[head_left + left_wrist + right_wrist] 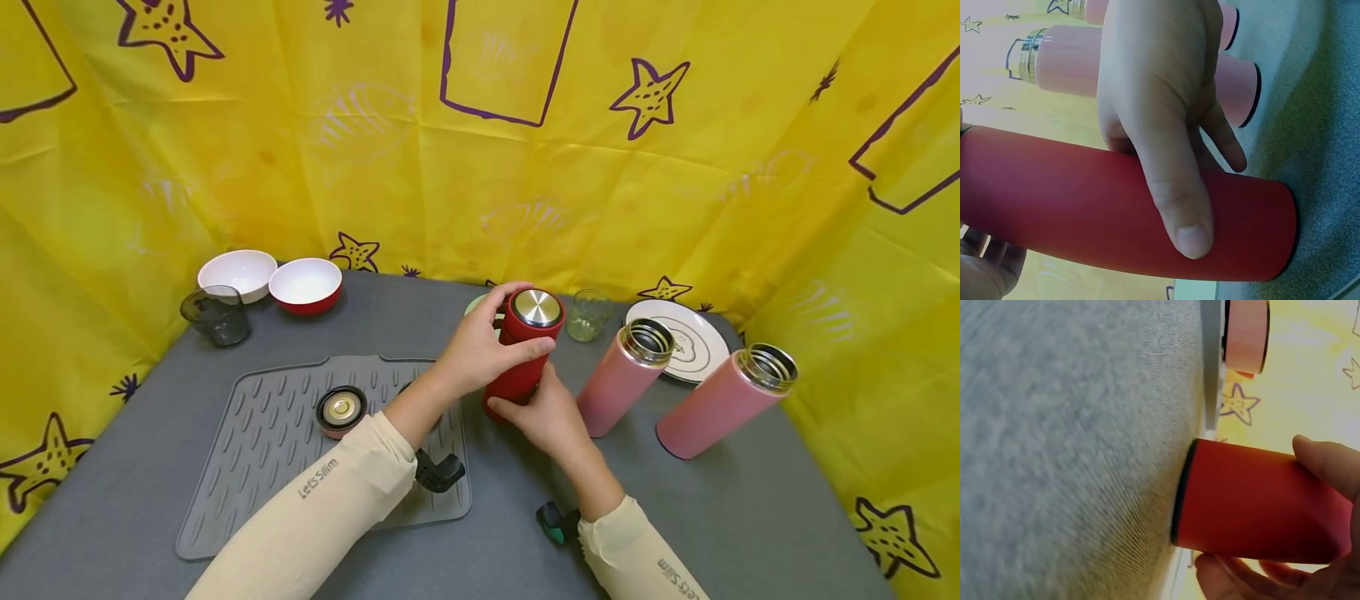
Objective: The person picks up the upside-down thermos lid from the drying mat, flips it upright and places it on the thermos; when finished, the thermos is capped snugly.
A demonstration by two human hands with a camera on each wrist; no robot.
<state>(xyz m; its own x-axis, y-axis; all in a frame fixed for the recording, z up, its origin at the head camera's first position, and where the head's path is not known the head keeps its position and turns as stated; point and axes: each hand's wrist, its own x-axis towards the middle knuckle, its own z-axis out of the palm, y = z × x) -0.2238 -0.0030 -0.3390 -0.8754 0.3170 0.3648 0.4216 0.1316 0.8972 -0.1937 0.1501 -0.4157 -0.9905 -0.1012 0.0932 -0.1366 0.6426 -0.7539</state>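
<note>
A red thermos bottle (517, 375) with a silver-topped lid (538, 308) stands on the grey table, right of the drying mat. Fingers and thumb of my left hand (491, 342) grip it around the top, by the lid. Lower down, my right hand (551, 412) holds the body; the left wrist view shows its thumb lying across the red side. In the right wrist view the dark base of the red bottle (1260, 503) meets the table. Two pink bottles (618, 379) (723, 404) without lids stand to the right of my hands.
On the grey drying mat (277, 450) lies an upturned pink lid (341, 410); my left forearm partly covers another dark round piece. White bowl (238, 271), red bowl (306, 283) and dark glass (217, 317) stand back left. A clear glass (588, 315) and plate (697, 337) are back right.
</note>
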